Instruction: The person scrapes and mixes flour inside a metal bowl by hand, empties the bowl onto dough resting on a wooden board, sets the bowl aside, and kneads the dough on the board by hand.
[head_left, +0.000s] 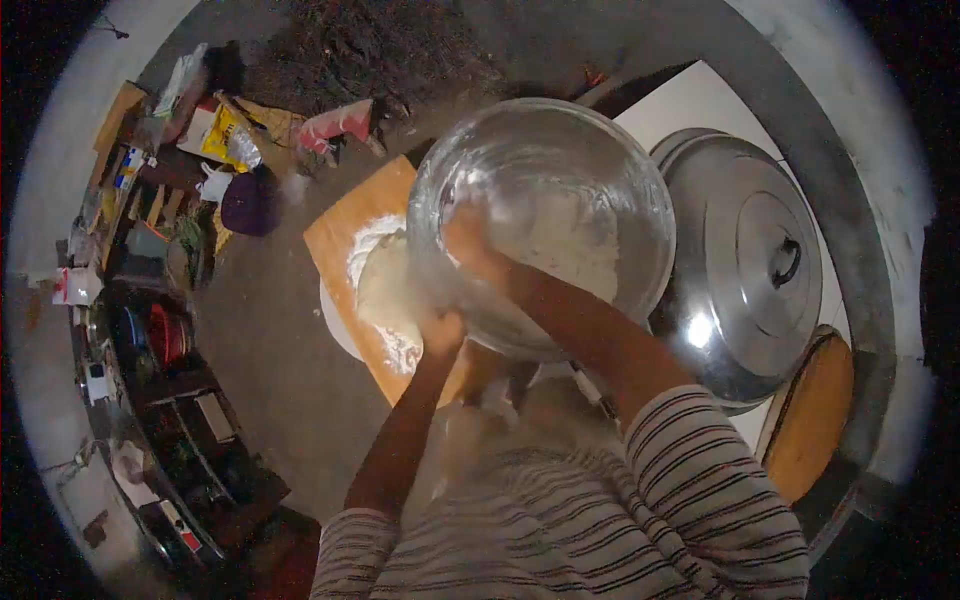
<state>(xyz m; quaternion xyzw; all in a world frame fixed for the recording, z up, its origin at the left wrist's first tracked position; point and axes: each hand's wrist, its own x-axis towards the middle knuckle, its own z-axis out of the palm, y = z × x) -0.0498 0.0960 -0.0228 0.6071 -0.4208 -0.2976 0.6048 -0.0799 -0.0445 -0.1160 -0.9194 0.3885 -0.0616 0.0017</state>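
Evidently the telling relation here is sideways: the pale dough (388, 285) lies on a wooden board (342, 232), to the left of the big metal basin (642, 195), which in this view overlaps the board's right side. The dough's longer axis runs roughly away from the person, much as the board's own length does, with white flour (372, 238) scattered around its far and near ends. Of the two hands, the left hand (442, 333) is nearer, bunched at the basin's rim just beside the dough's near end; whether its fingers pinch the rim or touch the dough, I cannot tell. The right hand (470, 238) is inside the basin, close to its left wall, and blur hides whether the fingers are spread or bent. Well to the right of both, a lidded metal pot (735, 265) sits on a white worktop (690, 98)
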